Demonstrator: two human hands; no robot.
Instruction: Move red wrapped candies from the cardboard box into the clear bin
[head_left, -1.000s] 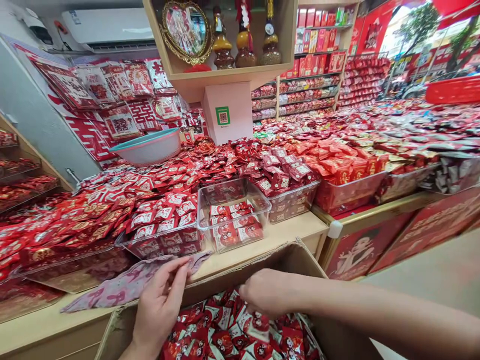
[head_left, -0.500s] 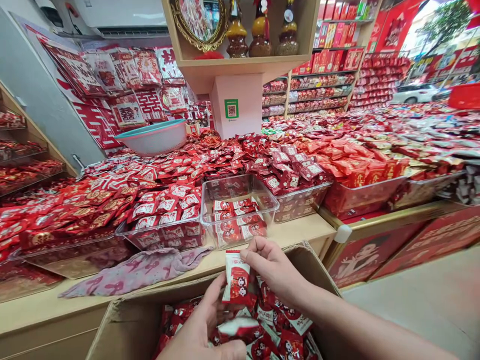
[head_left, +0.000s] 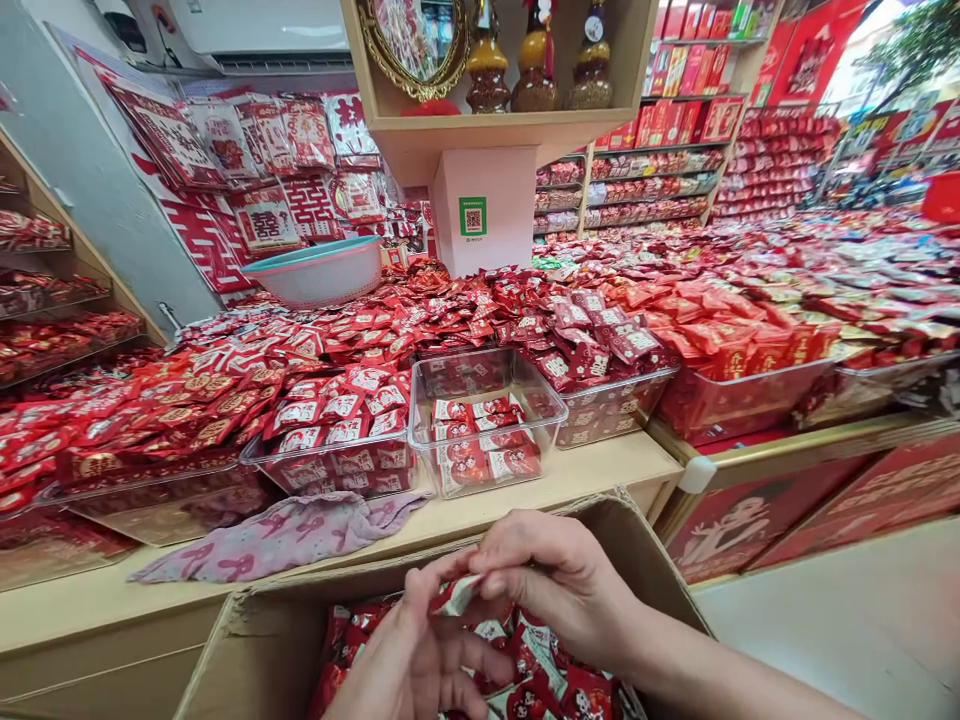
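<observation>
Above an open cardboard box (head_left: 255, 650) my two hands meet over a red and white candy packet (head_left: 459, 596). My right hand (head_left: 551, 585) pinches the packet's right end between thumb and fingers. On the packet's left side is my left hand (head_left: 427, 650), palm turned up, its thumb and index finger near the packet and its other fingers loosely curled; its exact hold is partly hidden. Many red and white packets (head_left: 536, 640) lie in the box below. Behind it, a clear plastic bin (head_left: 551, 410) holds several similar packets (head_left: 514, 460) at its bottom.
Left of that bin, another clear bin (head_left: 330, 468) is heaped with packets. A pink patterned cloth (head_left: 277, 540) lies on the wooden ledge (head_left: 600, 460). Dark red packets fill a bin (head_left: 615, 405) to the right. A light blue basin (head_left: 322, 275) sits farther back on the candy.
The upright packet has tilted and is now mostly covered by my fingers. My right hand has moved slightly lower. The blurred packet under my left palm no longer shows.
</observation>
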